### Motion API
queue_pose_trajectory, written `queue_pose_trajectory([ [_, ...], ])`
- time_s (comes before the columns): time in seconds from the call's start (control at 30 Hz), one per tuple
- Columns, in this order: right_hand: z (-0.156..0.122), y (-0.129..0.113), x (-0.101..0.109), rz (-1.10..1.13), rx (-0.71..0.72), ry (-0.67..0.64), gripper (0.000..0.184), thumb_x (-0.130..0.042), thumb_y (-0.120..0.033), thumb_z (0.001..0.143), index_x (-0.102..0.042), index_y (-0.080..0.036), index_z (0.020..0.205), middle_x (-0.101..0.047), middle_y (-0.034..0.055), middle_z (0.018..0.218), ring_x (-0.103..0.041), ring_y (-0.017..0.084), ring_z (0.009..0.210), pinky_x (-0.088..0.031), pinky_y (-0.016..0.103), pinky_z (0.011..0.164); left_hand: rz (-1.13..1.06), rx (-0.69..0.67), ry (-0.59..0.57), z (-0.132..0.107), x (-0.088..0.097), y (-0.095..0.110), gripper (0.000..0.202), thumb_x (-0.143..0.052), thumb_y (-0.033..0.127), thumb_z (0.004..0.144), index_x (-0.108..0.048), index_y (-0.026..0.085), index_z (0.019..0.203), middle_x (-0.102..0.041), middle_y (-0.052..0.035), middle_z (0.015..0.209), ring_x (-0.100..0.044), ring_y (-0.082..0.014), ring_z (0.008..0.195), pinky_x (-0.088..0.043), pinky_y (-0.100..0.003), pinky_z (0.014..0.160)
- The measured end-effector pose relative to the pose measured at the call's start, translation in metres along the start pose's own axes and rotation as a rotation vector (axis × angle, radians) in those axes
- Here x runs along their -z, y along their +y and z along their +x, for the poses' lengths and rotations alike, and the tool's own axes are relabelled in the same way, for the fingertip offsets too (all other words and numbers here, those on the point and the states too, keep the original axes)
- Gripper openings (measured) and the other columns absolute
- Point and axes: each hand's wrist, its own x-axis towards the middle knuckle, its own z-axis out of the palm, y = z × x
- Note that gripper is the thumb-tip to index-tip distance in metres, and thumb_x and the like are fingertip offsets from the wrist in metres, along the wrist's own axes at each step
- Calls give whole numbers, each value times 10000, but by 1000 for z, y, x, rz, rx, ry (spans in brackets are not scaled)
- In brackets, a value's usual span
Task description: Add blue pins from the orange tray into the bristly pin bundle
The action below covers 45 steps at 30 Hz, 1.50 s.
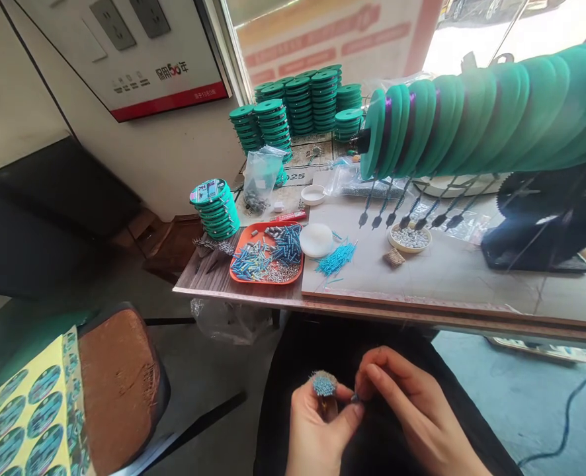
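Observation:
My left hand (317, 423) is closed around a tight bundle of thin rods (325, 385) whose blue ends face up. Its thumb and index finger also pinch a small dark bluish piece (355, 398), too small to name. My right hand (407, 390) meets it there, fingertips pressed together at the same piece. Both hands are above my dark-clothed lap, in front of the table edge. Beyond them on the table lie an orange tray (233, 272) of blue springs and small metal parts, and a loose pile of thin light-blue sticks (336, 259).
Green spools (213, 210) stand stacked at the left and back. A long row of green discs (452, 119) on a black stand overhangs the right, with dark weights (407, 221) hanging on threads. A shallow dish (411, 248) holds grey pieces. A brown stool (117, 390) carries a yellow sticker sheet (20, 410).

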Motion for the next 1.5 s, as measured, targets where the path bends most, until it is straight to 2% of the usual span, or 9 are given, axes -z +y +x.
queue_pose_trajectory([
  [0.47,-2,1,1,-32,-8,-25,309,-382,-381,914,-523,-146,770,-528,23,674,-509,97,629,-407,187,583,-51,16,25,-1,-1,-1,141,-738,132,486,-611,119,546,-556,3,564,-497,-93,572,-370,-192,597],
  [0.63,0,-1,2,-137,43,-51,328,-355,-380,923,-519,-145,764,-528,19,652,-506,89,600,-384,184,552,-40,1,36,-1,1,-3,137,-726,110,481,-606,123,545,-552,6,564,-492,-91,573,-372,-188,591],
  [0.73,3,-1,2,-160,17,-76,350,-346,-397,924,-512,-143,749,-519,15,636,-496,88,586,-370,193,545,-14,12,5,-1,2,-5,160,-719,130,506,-573,124,570,-521,16,545,-466,-83,524,-358,-195,541],
  [0.93,16,5,3,57,-146,-88,367,-430,-458,879,-499,-135,719,-497,10,635,-465,91,601,-373,207,570,47,82,-71,6,-2,0,265,-718,237,555,-488,125,624,-487,29,512,-465,-77,429,-350,-202,479],
  [1.17,34,5,5,223,-259,-126,399,-506,-513,809,-481,-127,710,-515,23,637,-484,103,571,-399,227,541,-31,208,-117,15,-4,7,300,-715,248,594,-457,123,683,-493,25,443,-301,3,350,-114,-145,390],
  [1.3,37,7,5,274,-317,-149,403,-523,-517,793,-485,-123,717,-513,20,631,-482,100,551,-398,225,516,-48,263,-142,15,-5,9,309,-704,253,601,-434,133,693,-482,35,425,-210,21,319,-63,-155,381],
  [1.37,37,8,5,288,-328,-152,392,-530,-503,796,-491,-121,717,-515,17,633,-485,94,561,-400,218,534,-50,298,-142,15,-6,10,314,-702,260,597,-429,136,692,-482,32,422,-239,14,317,-71,-152,381],
  [1.5,37,9,7,307,-344,-165,391,-542,-498,792,-491,-119,706,-513,13,625,-478,87,554,-390,209,520,-61,334,-126,17,-8,10,350,-728,275,567,-424,138,673,-478,26,421,-388,-26,364,-135,-137,393],
])
